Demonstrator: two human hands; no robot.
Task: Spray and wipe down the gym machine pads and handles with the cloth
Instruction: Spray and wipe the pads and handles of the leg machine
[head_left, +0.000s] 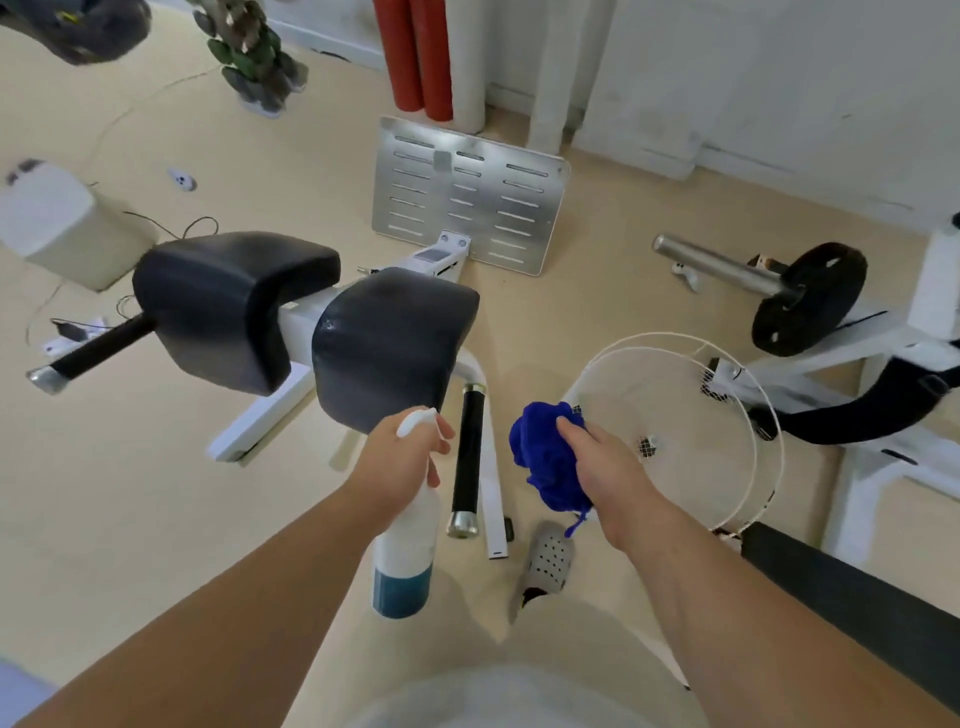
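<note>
Gym machine pads (395, 343) sit dead ahead, the near one glistening with a few droplets, the far pad (228, 301) and black handle (467, 457) looking dry. Left hand (400, 457) wraps the spray bottle (410, 540), finger on the trigger. Right hand (602, 462) clutches the bunched blue cloth (545, 457). By my reckoning, wiping has barely begun.

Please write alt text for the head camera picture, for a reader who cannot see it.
Seen from above, a person's left hand holds a white spray bottle near two black pads of a white gym machine, while the right hand holds a bunched blue cloth. Black handles stick out beside the pads, and a white wire basket stands on the beige floor to the right.
</note>
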